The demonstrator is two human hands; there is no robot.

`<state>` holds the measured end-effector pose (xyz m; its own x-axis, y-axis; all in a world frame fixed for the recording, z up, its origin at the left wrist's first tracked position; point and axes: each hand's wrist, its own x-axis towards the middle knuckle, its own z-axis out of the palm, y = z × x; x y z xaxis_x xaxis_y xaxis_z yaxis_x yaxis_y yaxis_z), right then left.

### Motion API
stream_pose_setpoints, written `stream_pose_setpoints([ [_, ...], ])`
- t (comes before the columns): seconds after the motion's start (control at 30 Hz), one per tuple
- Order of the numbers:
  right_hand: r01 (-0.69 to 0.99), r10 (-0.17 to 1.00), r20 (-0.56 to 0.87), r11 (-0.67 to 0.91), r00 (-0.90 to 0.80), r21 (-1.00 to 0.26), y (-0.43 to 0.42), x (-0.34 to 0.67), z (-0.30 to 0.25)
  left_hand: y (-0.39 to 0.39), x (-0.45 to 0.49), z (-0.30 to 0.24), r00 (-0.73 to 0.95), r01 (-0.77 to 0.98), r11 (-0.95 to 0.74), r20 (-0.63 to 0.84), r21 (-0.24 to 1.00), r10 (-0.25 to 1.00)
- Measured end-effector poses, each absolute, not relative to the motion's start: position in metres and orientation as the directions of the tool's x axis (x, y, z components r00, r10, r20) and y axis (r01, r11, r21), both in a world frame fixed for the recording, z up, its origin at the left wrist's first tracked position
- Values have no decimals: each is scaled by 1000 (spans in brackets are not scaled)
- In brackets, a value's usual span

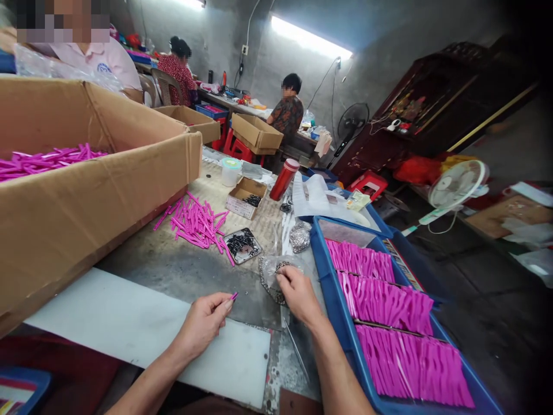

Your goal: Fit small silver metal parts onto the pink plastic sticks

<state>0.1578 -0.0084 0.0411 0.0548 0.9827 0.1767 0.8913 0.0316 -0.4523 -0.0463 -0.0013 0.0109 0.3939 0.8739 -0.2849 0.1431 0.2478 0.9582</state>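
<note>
My left hand [203, 320] is closed around a small pink plastic piece [234, 296] whose tip sticks out past the fingers, above a white board [129, 328]. My right hand [298, 294] has its fingertips pinched down into a clear plastic bag of small metal parts [270, 275]; what the fingers hold is hidden. A loose pile of pink plastic sticks [196, 222] lies on the worn table beyond my hands. Beside that pile sits a small tray of dark metal bits [242, 245].
A big cardboard box [86, 196] with pink sticks stands at left. A blue tray [332, 288] with rows of pink pieces sits at right. Beyond are a small carton [246, 197], a red flask [284, 178], a lidded cup [230, 171]. Other people sit at far tables; a white fan [455, 184] stands at right.
</note>
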Motion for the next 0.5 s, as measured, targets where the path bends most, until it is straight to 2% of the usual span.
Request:
stream_pose_setpoints([
  [0.07,864,986,164,91,-10,-495,-20,145,38,-1,-46,11,397,142,238,-275,961,876],
  [0.13,878,991,126,106,-53,-467,-29,134,28,-2,-45,12,399,144,225,-265,964,878],
  [0.33,977,989,143,76,-48,-199,-38,123,-6,-3,-46,12,401,157,201,-248,967,882],
  [0.4,973,988,139,93,-65,-212,-39,126,-8,-3,-46,12,400,147,206,-249,967,882],
  [0.5,931,991,107,108,-75,-349,-40,132,-3,-3,-46,12,396,136,219,-255,966,882],
])
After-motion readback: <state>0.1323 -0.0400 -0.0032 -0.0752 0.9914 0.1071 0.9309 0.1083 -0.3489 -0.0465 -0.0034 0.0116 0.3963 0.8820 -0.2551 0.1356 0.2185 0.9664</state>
